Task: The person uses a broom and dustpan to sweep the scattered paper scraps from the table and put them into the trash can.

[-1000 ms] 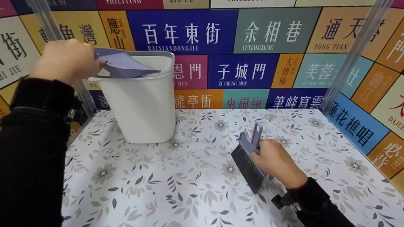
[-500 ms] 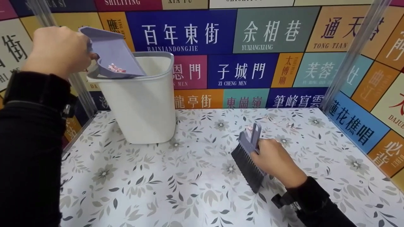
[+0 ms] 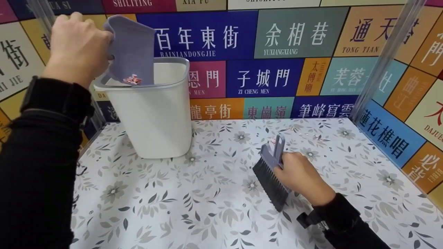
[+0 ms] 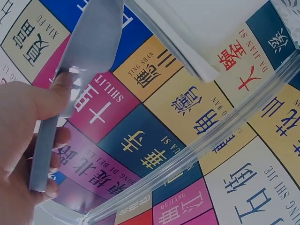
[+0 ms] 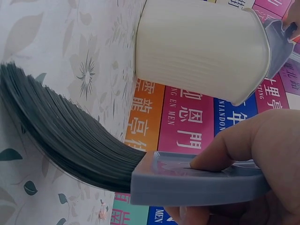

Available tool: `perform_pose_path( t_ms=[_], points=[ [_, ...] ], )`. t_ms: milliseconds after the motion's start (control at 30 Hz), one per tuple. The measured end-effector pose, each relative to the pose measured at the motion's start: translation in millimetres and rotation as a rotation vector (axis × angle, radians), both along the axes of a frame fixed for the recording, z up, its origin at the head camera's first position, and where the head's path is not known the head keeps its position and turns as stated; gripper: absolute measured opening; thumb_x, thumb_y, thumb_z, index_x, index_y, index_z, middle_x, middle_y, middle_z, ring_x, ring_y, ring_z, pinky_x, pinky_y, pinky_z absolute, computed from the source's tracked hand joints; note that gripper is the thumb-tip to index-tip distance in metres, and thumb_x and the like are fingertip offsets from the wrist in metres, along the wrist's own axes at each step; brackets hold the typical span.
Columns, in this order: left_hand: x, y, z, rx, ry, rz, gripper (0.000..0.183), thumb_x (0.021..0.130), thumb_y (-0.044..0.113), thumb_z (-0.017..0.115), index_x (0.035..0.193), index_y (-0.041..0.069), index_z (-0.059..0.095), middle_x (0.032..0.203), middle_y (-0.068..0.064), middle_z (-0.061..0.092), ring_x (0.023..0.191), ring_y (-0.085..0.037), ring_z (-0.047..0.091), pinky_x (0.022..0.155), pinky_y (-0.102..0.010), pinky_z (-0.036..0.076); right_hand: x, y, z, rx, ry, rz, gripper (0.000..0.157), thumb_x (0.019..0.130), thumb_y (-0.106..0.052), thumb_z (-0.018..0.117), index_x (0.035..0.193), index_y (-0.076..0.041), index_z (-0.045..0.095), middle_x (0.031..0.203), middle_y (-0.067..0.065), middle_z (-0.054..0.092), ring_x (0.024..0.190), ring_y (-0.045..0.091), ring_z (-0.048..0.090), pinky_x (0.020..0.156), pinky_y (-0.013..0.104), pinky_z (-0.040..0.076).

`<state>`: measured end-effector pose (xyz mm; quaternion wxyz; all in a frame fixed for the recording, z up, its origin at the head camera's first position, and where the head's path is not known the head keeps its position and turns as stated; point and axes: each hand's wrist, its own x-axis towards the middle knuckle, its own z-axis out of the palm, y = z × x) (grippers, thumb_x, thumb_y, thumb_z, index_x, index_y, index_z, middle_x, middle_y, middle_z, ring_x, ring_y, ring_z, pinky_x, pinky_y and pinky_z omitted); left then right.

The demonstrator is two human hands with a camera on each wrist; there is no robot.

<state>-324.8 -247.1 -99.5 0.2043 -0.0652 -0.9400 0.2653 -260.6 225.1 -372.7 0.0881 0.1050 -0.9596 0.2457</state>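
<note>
My left hand point(image 3: 79, 48) grips the handle of a grey-purple dustpan point(image 3: 133, 45), held steeply tilted over the white bin point(image 3: 152, 121). The pan's lower edge dips inside the bin's grey rim, and a small clump of pink scraps point(image 3: 133, 80) lies low on the pan. In the left wrist view, thumb and fingers wrap the dustpan handle point(image 4: 43, 154). My right hand point(image 3: 301, 176) holds a grey hand brush point(image 3: 271, 180) to the right on the table. Its dark bristles point(image 5: 70, 136) bend against the tabletop in the right wrist view.
More pink scraps point(image 3: 322, 137) lie scattered on the flower-patterned tabletop point(image 3: 214, 186) at the back right, behind the brush. Colourful sign-covered panels point(image 3: 263, 77) stand along the back and sides, with clear corner posts point(image 3: 387, 62).
My left hand has risen and tipped the dustpan from nearly flat to steep, bringing pink scraps into sight low on it. The right hand and brush have stayed in place.
</note>
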Motion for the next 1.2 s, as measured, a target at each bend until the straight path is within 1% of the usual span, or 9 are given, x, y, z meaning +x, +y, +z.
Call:
perform_pose_path(
  t_ms=[100,233,433,533,633,733,867,1000,1200],
  points=[
    [-1.1,3,-2.5,-0.015,0.051,-0.063,0.037,0.099,0.014,0.064,0.132,-0.003,0.061,0.098,-0.031,0.056,0.095,-0.048,0.048,0.088,-0.061,0.048,-0.2,0,0.0,0.0,0.0,-0.001,0.012,0.092,-0.01,0.065,0.081,-0.005,0.065,0.067,0.005,0.059,0.052,0.018,0.052,0.046,0.034,0.044],
    [-0.4,4,-4.9,-0.029,0.076,-0.093,0.035,0.1,0.014,0.067,0.129,-0.004,0.062,0.099,-0.031,0.057,0.095,-0.048,0.048,0.086,-0.06,0.048,-0.1,0,0.4,0.004,0.005,0.001,0.013,0.092,-0.01,0.065,0.08,-0.005,0.065,0.067,0.005,0.059,0.052,0.018,0.052,0.045,0.034,0.044],
    [2.9,1,-1.8,-0.02,0.06,-0.078,0.033,0.1,0.013,0.065,0.129,-0.003,0.062,0.101,-0.032,0.056,0.094,-0.046,0.047,0.085,-0.06,0.047,0.2,0,1.4,0.009,-0.005,0.0,0.012,0.093,-0.01,0.066,0.082,-0.004,0.067,0.068,0.005,0.059,0.053,0.019,0.053,0.046,0.034,0.045],
    [4.4,0,-1.3,-0.008,0.069,-0.072,0.031,0.101,0.01,0.062,0.129,-0.003,0.062,0.103,-0.032,0.056,0.093,-0.046,0.047,0.083,-0.059,0.046,-0.4,0,1.4,0.006,-0.015,-0.001,0.012,0.093,-0.011,0.066,0.085,-0.001,0.068,0.068,0.006,0.06,0.052,0.018,0.053,0.046,0.034,0.046],
    [4.9,-3,-2.3,0.014,0.085,-0.076,0.029,0.098,0.008,0.061,0.125,-0.004,0.062,0.104,-0.034,0.055,0.094,-0.048,0.047,0.083,-0.06,0.045,-0.9,0,1.2,0.002,-0.023,0.0,0.013,0.094,-0.011,0.066,0.089,0.001,0.07,0.069,0.006,0.06,0.052,0.018,0.054,0.045,0.033,0.047],
    [5.7,-6,-5.0,0.029,0.104,-0.075,0.026,0.098,0.01,0.061,0.119,-0.006,0.06,0.104,-0.035,0.054,0.097,-0.05,0.047,0.086,-0.063,0.045,-0.8,-1,0.2,0.005,-0.004,0.006,0.013,0.092,-0.01,0.065,0.082,-0.002,0.066,0.067,0.005,0.058,0.052,0.018,0.053,0.046,0.033,0.046],
    [8.2,-7,-9.8,0.029,0.108,-0.038,0.032,0.103,0.015,0.06,0.124,-0.009,0.056,0.105,-0.035,0.053,0.101,-0.052,0.047,0.091,-0.064,0.047,-0.3,-2,-0.7,0.012,0.035,0.018,0.017,0.091,-0.009,0.066,0.074,-0.008,0.061,0.064,0.003,0.055,0.052,0.018,0.051,0.046,0.034,0.043],
    [9.3,-7,-13.7,0.045,0.089,-0.008,0.033,0.106,0.014,0.057,0.128,-0.009,0.054,0.105,-0.034,0.053,0.1,-0.051,0.047,0.09,-0.064,0.048,-0.1,-1,0.0,0.014,0.04,0.019,0.015,0.092,-0.009,0.066,0.077,-0.006,0.064,0.065,0.004,0.057,0.052,0.018,0.051,0.047,0.035,0.044],
    [10.5,-11,-20.2,0.096,0.061,0.007,0.034,0.109,0.01,0.048,0.137,-0.01,0.05,0.102,-0.033,0.052,0.095,-0.047,0.047,0.085,-0.062,0.049,0.1,-1,0.9,0.011,0.023,0.018,0.013,0.092,-0.01,0.067,0.081,-0.003,0.067,0.066,0.004,0.058,0.052,0.018,0.052,0.046,0.034,0.045]
  ],
)
